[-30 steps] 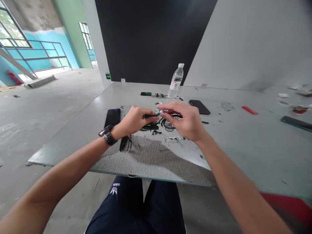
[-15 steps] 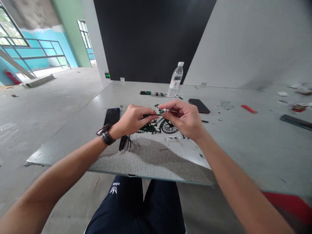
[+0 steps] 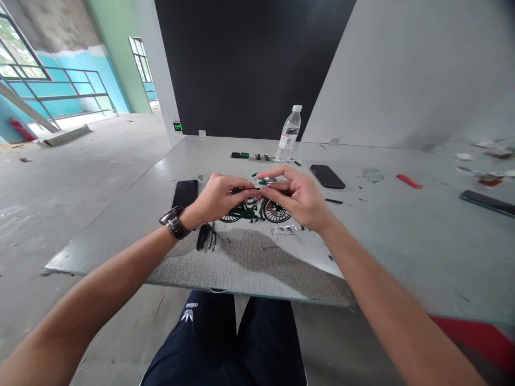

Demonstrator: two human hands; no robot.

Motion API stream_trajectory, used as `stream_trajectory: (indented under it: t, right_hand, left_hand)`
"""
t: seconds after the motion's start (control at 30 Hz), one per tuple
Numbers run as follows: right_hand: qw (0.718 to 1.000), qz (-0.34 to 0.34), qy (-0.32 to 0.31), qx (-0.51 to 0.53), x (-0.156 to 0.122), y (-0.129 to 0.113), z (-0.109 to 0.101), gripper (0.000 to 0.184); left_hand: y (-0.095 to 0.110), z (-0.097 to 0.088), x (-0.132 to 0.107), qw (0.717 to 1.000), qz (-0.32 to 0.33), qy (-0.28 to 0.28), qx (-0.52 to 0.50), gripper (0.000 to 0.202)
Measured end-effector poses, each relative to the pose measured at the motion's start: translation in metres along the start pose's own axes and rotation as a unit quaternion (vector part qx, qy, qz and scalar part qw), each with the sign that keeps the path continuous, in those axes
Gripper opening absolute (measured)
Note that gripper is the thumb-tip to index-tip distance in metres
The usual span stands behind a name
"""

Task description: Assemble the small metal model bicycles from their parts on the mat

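**Fingertips of both hands pinched on a small part above a model bicycle**

Fingers of the left hand [image 3: 219, 198] are curled in tight, thumb and forefinger closed narrowly on a small green part [image 3: 263, 182]. The right hand [image 3: 300, 199] meets it from the other side: its thumb and forefinger pinch the same piece, and the other fingers are folded loosely beneath. The two sets of fingertips almost touch. The part is too small to tell whether it is joined to anything below.

Just under the hands a green model bicycle [image 3: 254, 210] with dark spoked wheels is on a grey woven mat [image 3: 249, 260], partly hidden by the fingers. The mat lies on a pale table [image 3: 402, 241], at its near edge.

A wristwatch [image 3: 174, 222] sits on the left wrist. A black object [image 3: 203, 236] lies on the mat close to that wrist, and a few clear bits [image 3: 286, 229] lie near the right wrist.

A dark phone [image 3: 185, 192] lies to the left of the hands and a second phone [image 3: 327, 176] to the right. Farther back stands a water bottle [image 3: 288, 134], upright, with small green and black pieces [image 3: 241, 155] beside it. A red item [image 3: 409, 181] and a third phone [image 3: 486, 202] lie well off to the right.
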State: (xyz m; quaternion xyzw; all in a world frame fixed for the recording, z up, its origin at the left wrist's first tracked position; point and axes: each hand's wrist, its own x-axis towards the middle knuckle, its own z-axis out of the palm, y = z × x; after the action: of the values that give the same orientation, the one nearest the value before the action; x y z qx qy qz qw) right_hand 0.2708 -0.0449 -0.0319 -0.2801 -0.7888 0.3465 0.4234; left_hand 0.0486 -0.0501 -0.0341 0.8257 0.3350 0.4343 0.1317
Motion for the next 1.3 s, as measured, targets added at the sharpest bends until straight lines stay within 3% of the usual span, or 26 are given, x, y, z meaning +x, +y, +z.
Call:
stream_trajectory:
  t: [0.37, 0.53, 0.77, 0.87, 1.1, 1.2, 1.3]
  right_hand:
    - [1.0, 0.001, 0.0, -0.01, 0.0, 0.001, 0.003, 0.038]
    - [0.998, -0.002, -0.038, -0.043, 0.0, 0.0, -0.007, 0.038]
    - [0.998, 0.026, -0.027, -0.059, -0.001, 0.005, -0.029, 0.056]
    - [0.995, 0.024, -0.025, -0.096, 0.0, 0.008, -0.032, 0.05]
    - [0.976, -0.09, 0.079, -0.182, 0.001, 0.013, -0.023, 0.025]
    - [0.941, -0.188, 0.104, -0.263, 0.001, 0.012, -0.02, 0.014]
    - [0.885, -0.285, 0.134, -0.343, 0.001, 0.013, -0.019, 0.007]
  left_hand:
    - [-0.003, 0.002, -0.003, 1.0, -0.012, -0.01, -0.011, 0.02]
    - [-0.005, 0.003, -0.004, 1.0, -0.009, -0.015, -0.01, 0.023]
    - [-0.015, -0.002, -0.006, 0.999, -0.028, 0.039, 0.012, 0.028]
    - [-0.017, -0.005, -0.006, 0.997, -0.028, 0.064, 0.017, 0.031]
    - [-0.015, -0.007, -0.004, 0.994, -0.003, 0.112, 0.019, 0.025]
    - [-0.014, -0.007, -0.005, 0.994, -0.013, 0.102, -0.023, 0.022]
    - [-0.013, -0.008, -0.005, 0.993, -0.027, 0.074, -0.082, 0.02]
